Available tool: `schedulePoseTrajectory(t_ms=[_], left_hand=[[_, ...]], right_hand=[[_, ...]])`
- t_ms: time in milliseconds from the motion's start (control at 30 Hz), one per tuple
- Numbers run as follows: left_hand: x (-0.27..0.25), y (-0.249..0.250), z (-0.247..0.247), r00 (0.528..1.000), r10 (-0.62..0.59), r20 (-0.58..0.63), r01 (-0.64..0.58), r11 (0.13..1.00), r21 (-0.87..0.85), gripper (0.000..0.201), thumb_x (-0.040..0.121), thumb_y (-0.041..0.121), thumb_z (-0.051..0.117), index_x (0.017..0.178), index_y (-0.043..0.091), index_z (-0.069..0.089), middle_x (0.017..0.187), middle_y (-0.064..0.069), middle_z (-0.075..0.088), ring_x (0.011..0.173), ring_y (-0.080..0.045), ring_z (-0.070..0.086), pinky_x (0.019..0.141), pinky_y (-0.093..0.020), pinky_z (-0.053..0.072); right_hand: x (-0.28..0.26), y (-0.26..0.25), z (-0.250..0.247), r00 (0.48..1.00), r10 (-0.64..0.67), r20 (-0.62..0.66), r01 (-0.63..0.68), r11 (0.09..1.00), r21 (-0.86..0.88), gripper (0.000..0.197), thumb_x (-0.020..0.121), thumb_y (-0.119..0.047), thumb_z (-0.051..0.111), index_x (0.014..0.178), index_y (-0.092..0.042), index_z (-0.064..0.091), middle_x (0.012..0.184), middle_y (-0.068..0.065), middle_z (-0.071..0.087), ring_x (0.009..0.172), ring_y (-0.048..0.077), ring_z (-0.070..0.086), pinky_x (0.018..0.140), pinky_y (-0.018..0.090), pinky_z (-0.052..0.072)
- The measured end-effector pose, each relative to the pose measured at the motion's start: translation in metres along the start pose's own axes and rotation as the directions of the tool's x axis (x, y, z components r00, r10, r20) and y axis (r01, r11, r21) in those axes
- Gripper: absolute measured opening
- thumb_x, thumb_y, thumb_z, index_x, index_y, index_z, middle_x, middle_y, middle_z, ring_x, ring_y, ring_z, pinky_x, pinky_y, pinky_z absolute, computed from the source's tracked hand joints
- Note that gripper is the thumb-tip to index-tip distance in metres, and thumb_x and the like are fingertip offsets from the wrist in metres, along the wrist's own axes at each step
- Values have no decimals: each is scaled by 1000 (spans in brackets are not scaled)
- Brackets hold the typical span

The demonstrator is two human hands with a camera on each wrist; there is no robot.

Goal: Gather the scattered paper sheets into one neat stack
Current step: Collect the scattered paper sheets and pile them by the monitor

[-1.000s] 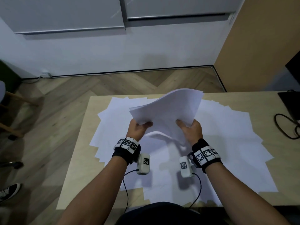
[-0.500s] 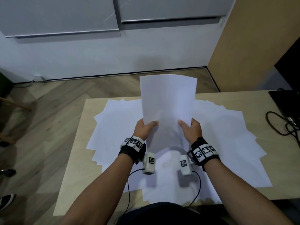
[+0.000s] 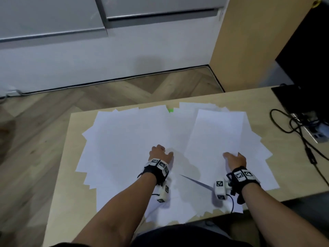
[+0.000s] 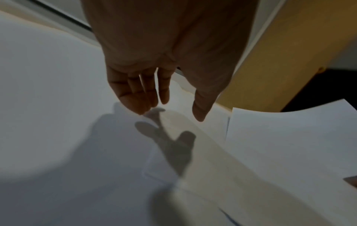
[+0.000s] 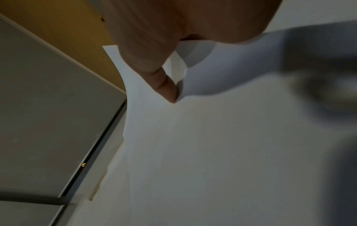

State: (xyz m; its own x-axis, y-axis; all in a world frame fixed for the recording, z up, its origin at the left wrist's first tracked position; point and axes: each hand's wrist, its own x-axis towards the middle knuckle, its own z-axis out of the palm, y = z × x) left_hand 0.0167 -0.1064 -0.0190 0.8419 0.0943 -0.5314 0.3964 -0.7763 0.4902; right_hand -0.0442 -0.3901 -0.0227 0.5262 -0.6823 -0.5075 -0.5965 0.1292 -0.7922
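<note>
White paper sheets lie scattered and overlapping across the light wooden table. A squared stack of sheets lies on the right half of the spread, also seen in the left wrist view as the stack. My right hand grips the stack's near edge. Its thumb presses on the top sheet, and its fingers are hidden beneath. My left hand hovers just above the scattered sheets in the middle. Its fingers hang loose and hold nothing.
Black cables and a power strip lie at the table's right end beside a dark device. A green tape mark peeks out at the far edge. A wooden cabinet stands behind on the right.
Both hands held the stack upright over the middle before. The left hand has let go, and the right hand has carried the stack down onto the right side of the spread.
</note>
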Motion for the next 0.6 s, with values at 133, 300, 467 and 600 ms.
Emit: schedulePoseTrajectory(t_ms=[133, 300, 467, 600], left_hand=[[-5, 18, 29, 997, -62, -53, 70, 985, 157, 76, 77, 56, 70, 132, 11, 43, 133, -9, 40, 127, -30, 38, 89, -43, 48], [-6, 40, 56, 955, -202, -216, 236, 960, 148, 94, 63, 63, 79, 130, 11, 38, 130, -8, 37, 122, -29, 37, 85, -43, 51], [-4, 48, 54, 940, -295, -169, 291, 955, -52, 92, 64, 45, 87, 131, 10, 34, 128, -10, 42, 116, -35, 53, 90, -44, 50], [-9, 52, 52, 960, -249, -127, 237, 966, -106, 64, 73, 32, 81, 123, 15, 45, 118, -10, 63, 104, -33, 63, 86, -38, 53]], right_hand=[[28, 12, -25, 997, 70, 13, -69, 995, -75, 35, 81, -7, 70, 115, 1, 64, 111, 5, 63, 98, 30, 61, 87, 29, 44], [61, 11, -41, 995, 73, 72, -61, 985, -162, 12, 83, -7, 68, 94, -8, 63, 94, 8, 64, 85, 26, 58, 77, 29, 43], [89, 11, -46, 983, 75, 167, -36, 974, -223, 13, 78, -12, 70, 90, -10, 66, 94, 8, 69, 86, 26, 63, 79, 30, 46], [92, 1, -45, 969, 77, 234, -23, 974, -226, 14, 80, -12, 68, 92, -6, 64, 85, 7, 64, 80, 25, 59, 74, 29, 43]])
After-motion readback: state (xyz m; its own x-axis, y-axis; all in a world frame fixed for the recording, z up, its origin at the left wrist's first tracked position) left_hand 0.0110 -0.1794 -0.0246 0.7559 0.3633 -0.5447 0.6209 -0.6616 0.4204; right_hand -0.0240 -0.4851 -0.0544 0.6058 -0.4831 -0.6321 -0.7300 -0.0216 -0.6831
